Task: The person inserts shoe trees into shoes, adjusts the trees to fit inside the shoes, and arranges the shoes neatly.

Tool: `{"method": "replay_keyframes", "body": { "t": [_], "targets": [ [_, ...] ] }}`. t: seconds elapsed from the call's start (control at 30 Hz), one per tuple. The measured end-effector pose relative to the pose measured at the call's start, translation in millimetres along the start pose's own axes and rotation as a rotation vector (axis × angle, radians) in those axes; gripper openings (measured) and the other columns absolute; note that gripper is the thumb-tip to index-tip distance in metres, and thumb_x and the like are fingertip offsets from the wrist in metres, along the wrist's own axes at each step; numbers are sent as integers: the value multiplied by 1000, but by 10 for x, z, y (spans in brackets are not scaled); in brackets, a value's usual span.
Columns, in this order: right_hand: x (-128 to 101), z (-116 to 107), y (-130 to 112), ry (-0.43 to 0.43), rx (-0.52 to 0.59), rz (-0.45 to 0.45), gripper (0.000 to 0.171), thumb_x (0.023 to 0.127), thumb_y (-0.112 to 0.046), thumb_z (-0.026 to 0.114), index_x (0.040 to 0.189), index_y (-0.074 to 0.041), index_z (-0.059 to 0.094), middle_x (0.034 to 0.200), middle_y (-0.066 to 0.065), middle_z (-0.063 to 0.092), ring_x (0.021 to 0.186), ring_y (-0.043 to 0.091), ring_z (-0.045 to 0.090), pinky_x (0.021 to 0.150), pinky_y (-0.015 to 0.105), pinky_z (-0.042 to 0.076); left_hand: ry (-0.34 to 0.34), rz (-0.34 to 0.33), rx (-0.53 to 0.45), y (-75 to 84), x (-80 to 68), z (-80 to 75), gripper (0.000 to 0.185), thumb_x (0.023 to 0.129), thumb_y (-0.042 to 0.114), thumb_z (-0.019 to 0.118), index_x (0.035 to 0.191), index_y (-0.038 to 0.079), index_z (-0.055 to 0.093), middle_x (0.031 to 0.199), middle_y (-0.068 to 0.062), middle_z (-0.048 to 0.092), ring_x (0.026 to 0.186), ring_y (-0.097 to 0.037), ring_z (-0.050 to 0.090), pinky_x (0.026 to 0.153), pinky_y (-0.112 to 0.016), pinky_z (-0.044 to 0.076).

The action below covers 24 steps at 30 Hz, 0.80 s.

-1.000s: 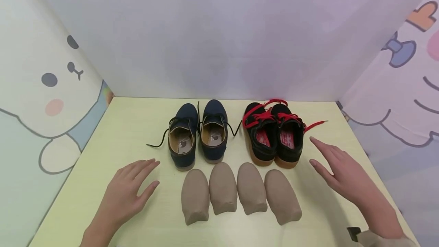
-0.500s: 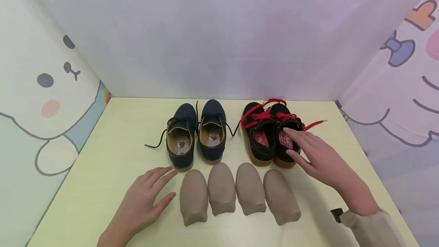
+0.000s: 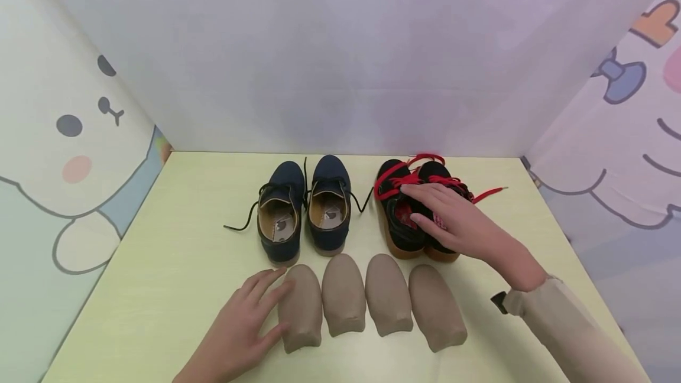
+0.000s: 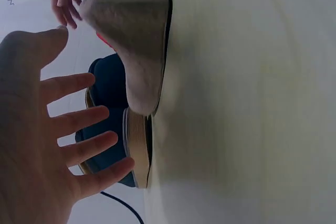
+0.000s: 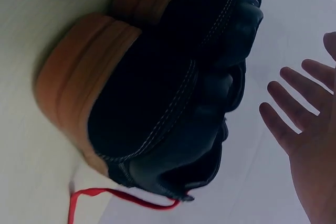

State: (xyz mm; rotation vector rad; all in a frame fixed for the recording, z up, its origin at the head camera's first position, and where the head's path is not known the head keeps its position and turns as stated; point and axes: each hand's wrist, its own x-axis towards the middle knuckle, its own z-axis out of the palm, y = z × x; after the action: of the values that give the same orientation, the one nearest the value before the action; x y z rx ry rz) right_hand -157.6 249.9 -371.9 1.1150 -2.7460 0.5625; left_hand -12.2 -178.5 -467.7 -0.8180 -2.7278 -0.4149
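Observation:
Several tan shoe-shaped forms lie in a row at the front of the pale green table [image 3: 175, 241]. My left hand [image 3: 255, 306] is spread beside the leftmost form [image 3: 304, 312], its fingers over that form's left edge. In the left wrist view the left hand [image 4: 52, 129] is open and holds nothing, with the form [image 4: 136, 40] just ahead. My right hand [image 3: 449, 220] hovers flat above the black shoes with red laces [image 3: 396, 232]. The right wrist view shows the right hand [image 5: 304, 124] open and apart from the black shoe [image 5: 173, 93].
A pair of navy lace-up shoes [image 3: 305, 208] stands left of the black pair, with black laces trailing left. White and cartoon-printed walls close the table in at the back and both sides. A red lace [image 3: 486, 194] trails right of the black shoes.
My right hand has swept left from beside the black shoes to above them. My left hand has slid right to the leftmost tan form.

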Motion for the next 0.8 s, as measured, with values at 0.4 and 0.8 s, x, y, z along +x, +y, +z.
{"method": "replay_keyframes", "body": {
  "t": [0.4,0.8],
  "targets": [
    [475,140,-81,-81,-1,-119,52,107,-32,60,156,-17,48,155,4,55,144,26,50,120,52,37,76,30,-6,170,-49,161,63,102,65,52,144,18,60,151,-13,56,134,-32,53,107,-38,44],
    [808,220,-176,-153,1,-170,54,108,-35,57,157,-16,46,157,4,52,143,25,51,119,48,42,165,52,-90,332,-51,329,52,104,54,54,139,16,63,146,-19,56,132,-37,50,128,-19,8]
  ]
}}
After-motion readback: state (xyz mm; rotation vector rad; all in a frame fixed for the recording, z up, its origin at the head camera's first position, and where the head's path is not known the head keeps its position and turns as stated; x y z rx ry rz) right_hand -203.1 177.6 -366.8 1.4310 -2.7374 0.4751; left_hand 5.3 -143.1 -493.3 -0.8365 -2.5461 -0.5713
